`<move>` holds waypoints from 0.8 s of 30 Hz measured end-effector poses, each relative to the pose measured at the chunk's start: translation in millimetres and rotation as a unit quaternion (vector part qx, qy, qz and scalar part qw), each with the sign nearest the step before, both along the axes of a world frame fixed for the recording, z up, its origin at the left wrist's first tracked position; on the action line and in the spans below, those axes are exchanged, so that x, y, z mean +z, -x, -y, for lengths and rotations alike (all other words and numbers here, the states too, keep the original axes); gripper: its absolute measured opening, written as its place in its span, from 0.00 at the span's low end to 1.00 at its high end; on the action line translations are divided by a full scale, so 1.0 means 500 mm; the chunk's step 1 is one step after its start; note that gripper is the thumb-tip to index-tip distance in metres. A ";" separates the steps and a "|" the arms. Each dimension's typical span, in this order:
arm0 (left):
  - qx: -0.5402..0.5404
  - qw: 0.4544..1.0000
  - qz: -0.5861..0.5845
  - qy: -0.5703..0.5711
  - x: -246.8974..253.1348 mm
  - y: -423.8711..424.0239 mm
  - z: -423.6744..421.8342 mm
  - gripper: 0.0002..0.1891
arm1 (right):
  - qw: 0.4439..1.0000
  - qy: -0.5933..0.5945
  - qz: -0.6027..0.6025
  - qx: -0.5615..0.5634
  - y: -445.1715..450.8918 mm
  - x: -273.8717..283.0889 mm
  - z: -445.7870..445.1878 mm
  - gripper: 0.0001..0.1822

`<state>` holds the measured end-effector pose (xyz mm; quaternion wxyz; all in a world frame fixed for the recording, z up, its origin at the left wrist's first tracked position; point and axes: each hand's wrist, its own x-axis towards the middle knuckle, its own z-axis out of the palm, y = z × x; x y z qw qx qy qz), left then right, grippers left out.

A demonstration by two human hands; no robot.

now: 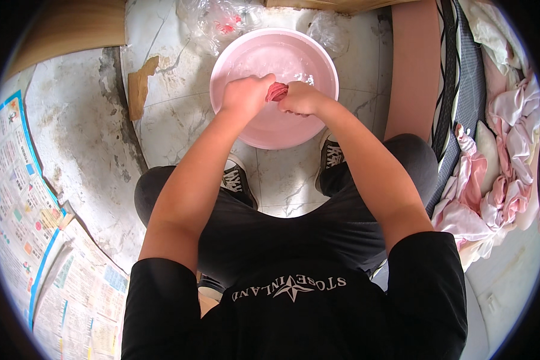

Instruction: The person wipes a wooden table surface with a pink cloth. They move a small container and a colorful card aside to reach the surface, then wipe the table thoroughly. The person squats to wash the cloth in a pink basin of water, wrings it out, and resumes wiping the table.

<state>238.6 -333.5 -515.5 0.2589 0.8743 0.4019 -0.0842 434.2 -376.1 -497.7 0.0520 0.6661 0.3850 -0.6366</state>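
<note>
A bunched red cloth (277,92) is gripped at both ends, with a twisted stretch showing between my fists. My left hand (248,93) closes on its left end, and my right hand (300,97) is wrapped around the right end. Both fists are above a round pink plastic basin (270,145) that stands on the floor. Clear water (261,58) lies in the basin, with bright glints near my right hand. The cloth's ends are hidden inside my fingers.
Black sneakers (238,180) rest on the marble-patterned tile floor (175,130) near the basin. Clear plastic bags (216,22) lie behind it. At right, crumpled pink and white bedding (513,180) sits beside a pink board (411,67). Printed posters (22,193) cover the left wall.
</note>
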 end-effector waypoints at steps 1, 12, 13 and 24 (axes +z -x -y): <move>0.018 0.999 -0.003 0.030 -0.004 -0.001 -0.001 0.13 | 0.997 -0.054 0.040 0.046 0.002 0.016 -0.002 0.14; 0.228 0.701 0.000 0.675 -0.049 0.047 -0.043 0.09 | 0.861 -0.404 0.147 0.272 0.003 0.032 0.044 0.34; 0.224 0.677 0.013 0.701 -0.044 0.043 -0.041 0.10 | 0.866 -0.386 0.154 0.278 0.003 0.034 0.045 0.34; 0.046 0.971 -0.043 0.232 0.020 -0.035 0.004 0.24 | 0.962 -0.113 0.148 0.198 0.006 0.031 0.015 0.17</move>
